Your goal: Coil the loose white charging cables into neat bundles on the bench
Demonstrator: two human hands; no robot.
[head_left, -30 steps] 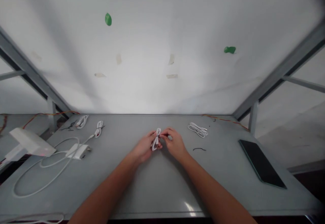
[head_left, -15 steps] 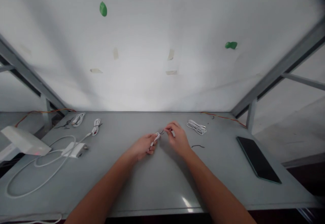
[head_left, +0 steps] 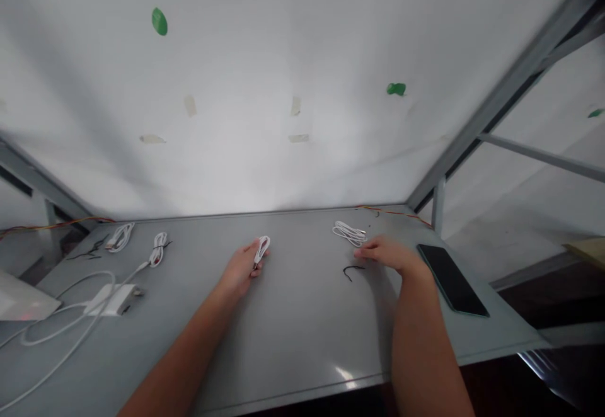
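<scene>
Over the table (head_left: 293, 341), left hand (head_left: 241, 270) gripping cable (head_left: 261, 249), right hand (head_left: 382, 254) open near wire (head_left: 352, 270)

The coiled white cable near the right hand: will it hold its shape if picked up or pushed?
The coiled white cable near the right hand looks thin and light, so it should lift easily. Its loops lie loose and no tie shows on it, so it will probably sag or spread when lifted. A push would likely slide it across the smooth grey table rather than roll it.

The right hand (head_left: 385, 254) has been drawn well apart from the left hand (head_left: 240, 269) and is now held just beside a black wire (head_left: 352, 270). The bundled white cable (head_left: 261, 251) is now held by the left hand alone.
</scene>
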